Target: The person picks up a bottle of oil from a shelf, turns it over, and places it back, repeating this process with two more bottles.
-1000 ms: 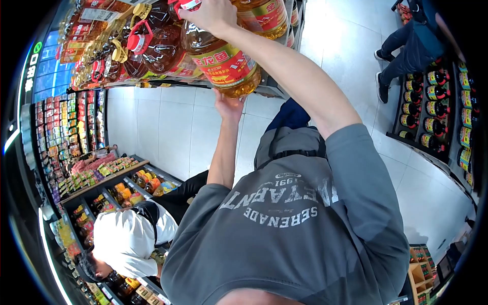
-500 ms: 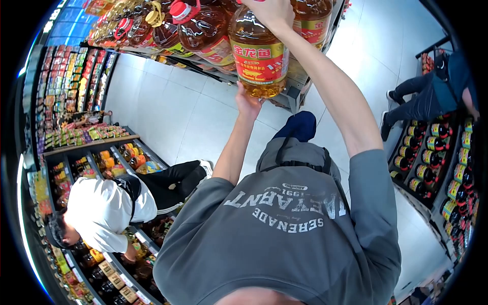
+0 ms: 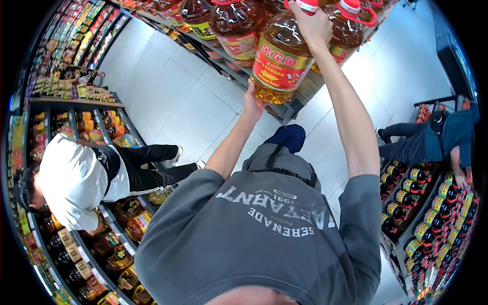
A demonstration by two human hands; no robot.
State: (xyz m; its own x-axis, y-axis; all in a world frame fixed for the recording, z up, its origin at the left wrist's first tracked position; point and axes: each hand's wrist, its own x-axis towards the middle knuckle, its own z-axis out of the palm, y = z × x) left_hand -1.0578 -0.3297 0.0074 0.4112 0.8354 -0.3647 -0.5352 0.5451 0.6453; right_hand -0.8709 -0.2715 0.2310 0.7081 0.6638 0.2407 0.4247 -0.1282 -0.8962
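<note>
A large clear bottle of golden oil (image 3: 282, 63) with a red and gold label leans slightly at the edge of the bottle display. My right hand (image 3: 312, 28) is closed at its top, just under the red cap, partly covering the neck. Against the lower left of its base, my left hand (image 3: 253, 103) holds the bottle from below, with some fingers hidden behind it. Similar oil bottles (image 3: 236, 30) with red handles stand close beside it on the left, and another bottle (image 3: 348, 25) stands on the right.
A person in a white shirt (image 3: 76, 178) bends over shelves of bottles (image 3: 109, 244) at the left. Another person in a dark teal top (image 3: 455, 137) reaches to racks of dark bottles (image 3: 429, 223) at the right. Light floor tiles (image 3: 173, 86) lie between the displays.
The view has shifted. The held bottle appears further right and more tilted, with both hands still on it. More of the person at the right shows, one arm extended to the rack.
</note>
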